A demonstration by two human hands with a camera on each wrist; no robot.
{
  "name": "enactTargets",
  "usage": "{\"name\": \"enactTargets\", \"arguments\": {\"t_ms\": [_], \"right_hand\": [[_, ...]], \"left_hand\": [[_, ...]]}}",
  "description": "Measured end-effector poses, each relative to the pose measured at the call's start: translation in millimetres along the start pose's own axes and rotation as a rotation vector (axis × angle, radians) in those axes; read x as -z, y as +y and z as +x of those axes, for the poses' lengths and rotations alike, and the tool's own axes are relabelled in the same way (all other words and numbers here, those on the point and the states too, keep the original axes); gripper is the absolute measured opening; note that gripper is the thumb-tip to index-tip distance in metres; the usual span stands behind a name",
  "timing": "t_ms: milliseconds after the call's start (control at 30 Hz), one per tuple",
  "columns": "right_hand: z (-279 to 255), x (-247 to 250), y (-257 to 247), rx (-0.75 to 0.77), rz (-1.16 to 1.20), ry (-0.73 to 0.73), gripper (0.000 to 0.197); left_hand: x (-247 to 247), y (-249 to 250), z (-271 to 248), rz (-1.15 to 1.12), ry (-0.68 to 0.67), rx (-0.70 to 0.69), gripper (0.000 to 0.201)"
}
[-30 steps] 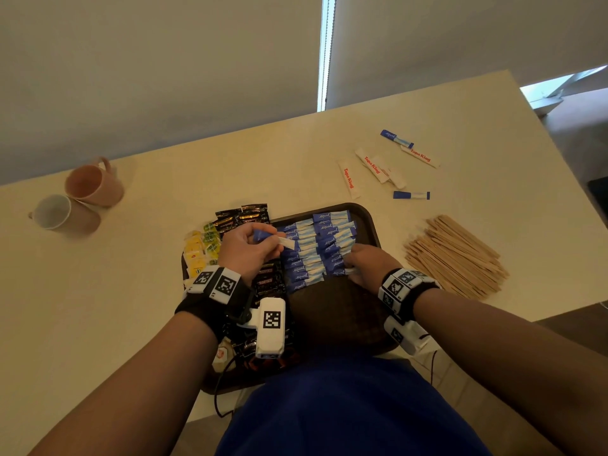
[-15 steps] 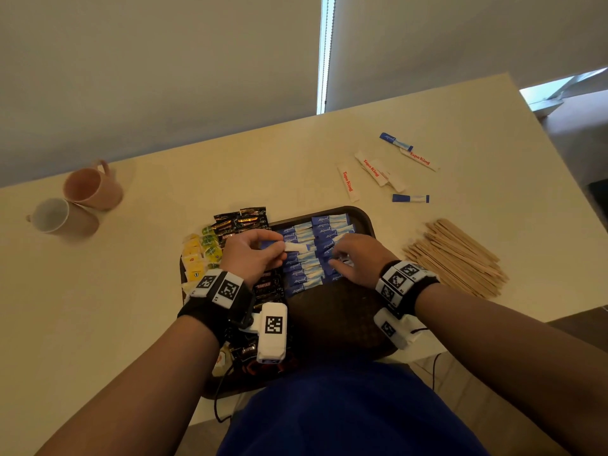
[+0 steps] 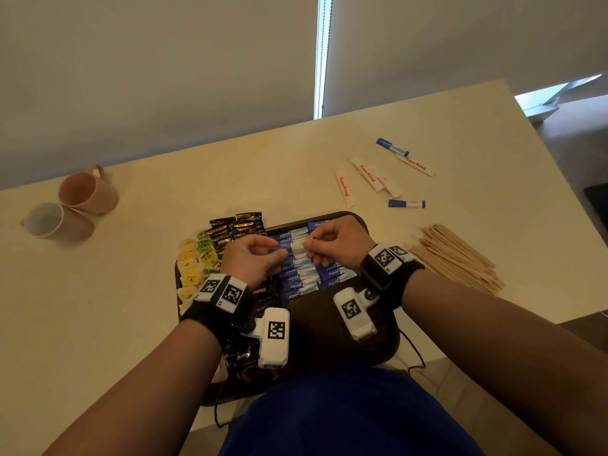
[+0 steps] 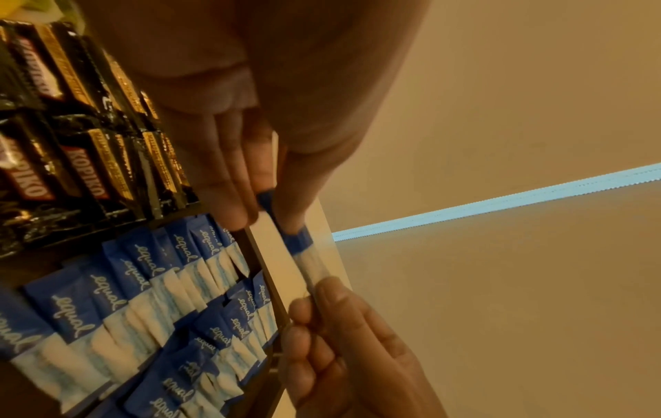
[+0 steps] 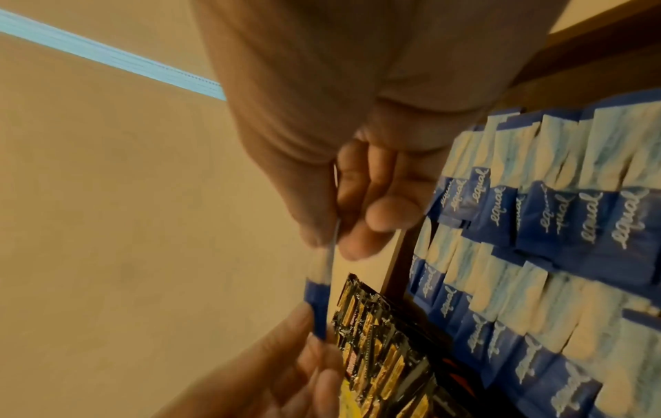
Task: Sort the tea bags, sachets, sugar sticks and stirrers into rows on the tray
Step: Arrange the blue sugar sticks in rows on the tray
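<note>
Both hands over the far half of the brown tray point(image 3: 378, 340), mid-frame in the head view. Left hand point(image 3: 251, 260) pinches the blue end of one blue-and-white sachet point(image 4: 304, 251) between thumb and fingers; right hand point(image 3: 337, 246) pinches its white end. Sachet is held between the two hands, above the tray's far edge in the wrist views.

Below it, on the tray: two rows of matching blue sachets point(image 3: 301, 274), overlapping, labels reading "equal". Left of those, a row of black-and-gold sachets point(image 3: 238, 230), some marked "Kopiko". Further left, yellow and green tea bags point(image 3: 194, 261) at the tray's left edge.

Off the tray, upper right of the head view: white sugar sticks with red print point(image 3: 367, 174) and two blue-and-white sachets lying loose on the table point(image 3: 98, 324). Right of the tray: pile of wooden stirrers point(image 3: 455, 255). Upper left: two mugs point(image 3: 74, 205) on their sides, touching.
</note>
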State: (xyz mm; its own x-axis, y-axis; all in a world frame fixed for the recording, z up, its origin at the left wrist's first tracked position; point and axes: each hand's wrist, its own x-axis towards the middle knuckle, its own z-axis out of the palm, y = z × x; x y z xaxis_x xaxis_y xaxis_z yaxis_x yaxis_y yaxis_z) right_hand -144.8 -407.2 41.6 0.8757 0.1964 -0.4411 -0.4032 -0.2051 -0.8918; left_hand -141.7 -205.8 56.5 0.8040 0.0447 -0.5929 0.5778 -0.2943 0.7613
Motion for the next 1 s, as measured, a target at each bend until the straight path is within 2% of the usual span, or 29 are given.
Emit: {"name": "enactTargets", "arguments": {"t_ms": [67,167,233,300,467,567,700,833,933,1000], "right_hand": [[1.5,1.4,3.2,0.061,-0.079,0.105,0.011],[1.3,0.2,5.4,0.225,-0.272,0.201,0.010],[-0.7,-3.4,6.6,0.369,-0.392,0.166,0.009],[-1.7,-6.0,10.1,0.478,-0.468,0.138,0.011],[-3.0,3.7,11.1,0.590,-0.564,0.101,0.014],[-6.2,10.2,16.3,0.547,-0.541,0.055,0.018],[-2.3,19.0,15.8,0.263,-0.300,0.181,0.010],[3.9,20.2,6.6,0.071,-0.028,0.101,0.013],[11.0,21.7,4.1,0.006,0.068,0.073,0.016],[17.7,24.5,4.3,0.026,-0.014,0.053,0.009]], "left_hand": [[-0.4,6.2,0.0,-0.081,0.055,0.144,0.019],[-4.5,19.4,0.7,-0.177,-0.042,0.339,0.033],[-9.1,24.5,3.0,-0.185,-0.140,0.345,0.034],[-13.3,28.7,5.1,-0.216,-0.179,0.310,0.027],[-19.8,33.0,9.4,-0.220,-0.217,0.297,0.018],[-24.2,31.3,14.4,-0.164,-0.196,0.266,0.019],[-32.9,32.0,18.3,-0.084,-0.150,0.172,0.014],[-41.8,31.8,17.6,-0.186,-0.119,0.165,0.015],[-44.0,31.1,17.3,-0.228,-0.114,0.127,0.027],[-41.1,31.2,18.2,-0.204,-0.122,0.092,0.033]]}}
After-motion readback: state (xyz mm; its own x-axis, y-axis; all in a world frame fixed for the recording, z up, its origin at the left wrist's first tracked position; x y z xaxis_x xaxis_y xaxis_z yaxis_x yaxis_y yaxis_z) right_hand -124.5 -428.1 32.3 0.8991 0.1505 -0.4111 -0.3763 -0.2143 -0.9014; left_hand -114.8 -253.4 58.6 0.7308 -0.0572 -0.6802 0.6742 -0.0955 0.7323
